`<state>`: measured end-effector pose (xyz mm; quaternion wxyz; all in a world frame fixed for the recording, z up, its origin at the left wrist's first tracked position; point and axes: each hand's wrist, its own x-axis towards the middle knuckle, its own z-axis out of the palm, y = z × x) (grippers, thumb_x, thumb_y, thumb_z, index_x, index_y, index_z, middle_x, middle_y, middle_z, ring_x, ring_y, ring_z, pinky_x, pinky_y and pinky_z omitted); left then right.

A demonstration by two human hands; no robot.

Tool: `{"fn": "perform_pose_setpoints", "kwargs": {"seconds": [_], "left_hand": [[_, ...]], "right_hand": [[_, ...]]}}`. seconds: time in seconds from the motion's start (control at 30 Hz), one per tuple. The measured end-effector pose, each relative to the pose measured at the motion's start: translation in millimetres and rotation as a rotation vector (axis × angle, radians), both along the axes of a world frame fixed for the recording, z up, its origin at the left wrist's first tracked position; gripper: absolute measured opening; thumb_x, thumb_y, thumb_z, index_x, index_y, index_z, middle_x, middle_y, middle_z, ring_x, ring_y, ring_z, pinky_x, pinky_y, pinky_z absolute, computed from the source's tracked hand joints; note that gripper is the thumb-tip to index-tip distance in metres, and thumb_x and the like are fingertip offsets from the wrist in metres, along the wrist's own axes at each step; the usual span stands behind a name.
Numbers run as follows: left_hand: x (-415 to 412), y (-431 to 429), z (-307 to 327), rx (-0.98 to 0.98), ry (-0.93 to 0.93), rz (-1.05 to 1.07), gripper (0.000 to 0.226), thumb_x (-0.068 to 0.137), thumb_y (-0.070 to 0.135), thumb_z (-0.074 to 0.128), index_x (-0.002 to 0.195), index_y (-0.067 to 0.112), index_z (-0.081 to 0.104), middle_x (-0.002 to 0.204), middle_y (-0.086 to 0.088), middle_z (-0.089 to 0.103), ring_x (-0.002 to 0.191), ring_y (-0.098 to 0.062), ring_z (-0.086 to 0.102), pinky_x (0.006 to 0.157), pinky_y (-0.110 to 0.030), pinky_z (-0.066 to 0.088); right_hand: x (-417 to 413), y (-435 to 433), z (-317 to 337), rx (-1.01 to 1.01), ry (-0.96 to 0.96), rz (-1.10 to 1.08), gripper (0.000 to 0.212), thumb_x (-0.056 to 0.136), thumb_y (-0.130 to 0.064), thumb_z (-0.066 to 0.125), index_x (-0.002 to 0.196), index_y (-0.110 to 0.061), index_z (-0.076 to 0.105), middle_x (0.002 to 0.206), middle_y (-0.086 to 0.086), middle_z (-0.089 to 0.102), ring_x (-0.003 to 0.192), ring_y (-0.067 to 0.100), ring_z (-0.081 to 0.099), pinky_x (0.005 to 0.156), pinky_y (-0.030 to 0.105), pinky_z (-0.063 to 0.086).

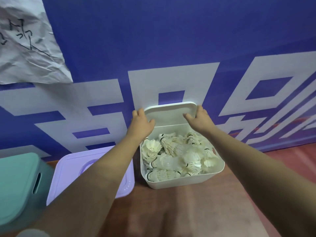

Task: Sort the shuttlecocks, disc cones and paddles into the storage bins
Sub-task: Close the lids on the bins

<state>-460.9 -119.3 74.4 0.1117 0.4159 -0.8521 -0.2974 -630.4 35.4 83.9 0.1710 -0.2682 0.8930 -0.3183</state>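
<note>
Both arms reach forward over a reddish-brown surface, worn and faintly glossy, which looks to be the floor (188, 211) rather than a desk; it runs back to a large blue banner (153, 40) that fills the wall behind, printed with big white block characters, with streaks of red and pale blue at its lower right. A crumpled white sheet of paper (27, 45) with dark handwriting hangs over the banner's upper left corner.

A white bin (184, 181) stands on the floor close against the banner; it is heaped with white feather shuttlecocks (176, 156) lying every way, their cork tips ringed in black. Over its far edge a white lid (171, 113) is held tilted up, its inner face towards the camera and its far edge against the banner. The left hand (141, 123) grips the lid's left edge, fingers curled over the rim and thumb across the near face; the right hand (199, 119) grips the right edge in the same way; neither holds anything else.

Just left of the white bin sits a purple bin (73, 166) with its lid on and a round recess in the top, partly hidden by the left forearm; further left, at the frame's edge, stands a teal bin (18, 185) with a slot handle in its side.
</note>
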Motion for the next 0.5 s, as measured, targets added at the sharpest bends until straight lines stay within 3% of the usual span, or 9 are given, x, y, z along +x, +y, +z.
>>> {"fn": "perform_pose_setpoints", "kwargs": {"seconds": [0.13, 0.23, 0.3, 0.4, 0.5], "left_hand": [[-2, 0, -8, -0.045, 0.062, 0.0, 0.036, 0.096, 0.024, 0.048, 0.127, 0.006, 0.043, 0.13, -0.013, 0.039, 0.103, -0.034, 0.053, 0.077, -0.035, 0.041], [-1, -2, -8, -0.073, 0.094, -0.02, 0.029, 0.099, 0.023, 0.047, 0.124, 0.008, 0.048, 0.126, -0.013, 0.042, 0.105, -0.034, 0.053, 0.085, -0.04, 0.046], [-2, -3, -9, -0.073, 0.109, -0.001, 0.025, 0.099, 0.022, 0.046, 0.12, 0.008, 0.049, 0.121, -0.015, 0.047, 0.103, -0.034, 0.053, 0.084, -0.04, 0.045], [-3, -5, -14, -0.066, 0.141, 0.036, 0.02, 0.1, 0.023, 0.045, 0.112, 0.008, 0.05, 0.111, -0.014, 0.056, 0.095, -0.031, 0.053, 0.073, -0.034, 0.039], [2, -9, -18, -0.129, 0.225, 0.058, 0.018, 0.1, 0.022, 0.047, 0.11, 0.01, 0.057, 0.106, -0.009, 0.061, 0.094, -0.026, 0.055, 0.072, -0.03, 0.036]], "right_hand": [[6, -9, -6, -0.179, -0.067, -0.023, 0.061, 0.092, -0.048, 0.055, 0.14, -0.015, 0.037, 0.138, 0.006, 0.044, 0.127, 0.024, 0.046, 0.096, 0.034, 0.039], [7, -11, -3, -0.192, -0.04, -0.161, 0.079, 0.092, -0.05, 0.054, 0.15, -0.007, 0.021, 0.153, 0.015, 0.023, 0.137, 0.033, 0.036, 0.109, 0.045, 0.035], [3, -8, 1, -0.18, -0.079, -0.162, 0.084, 0.092, -0.053, 0.052, 0.153, -0.008, 0.015, 0.159, 0.013, 0.016, 0.143, 0.032, 0.029, 0.114, 0.046, 0.03], [-2, -6, 4, -0.201, -0.196, -0.099, 0.081, 0.091, -0.06, 0.048, 0.153, -0.014, 0.024, 0.159, 0.006, 0.022, 0.144, 0.025, 0.03, 0.114, 0.042, 0.031], [-1, -5, 12, -0.265, -0.241, -0.135, 0.079, 0.086, -0.065, 0.045, 0.148, -0.018, 0.033, 0.154, 0.002, 0.034, 0.138, 0.023, 0.038, 0.11, 0.044, 0.035]]}}
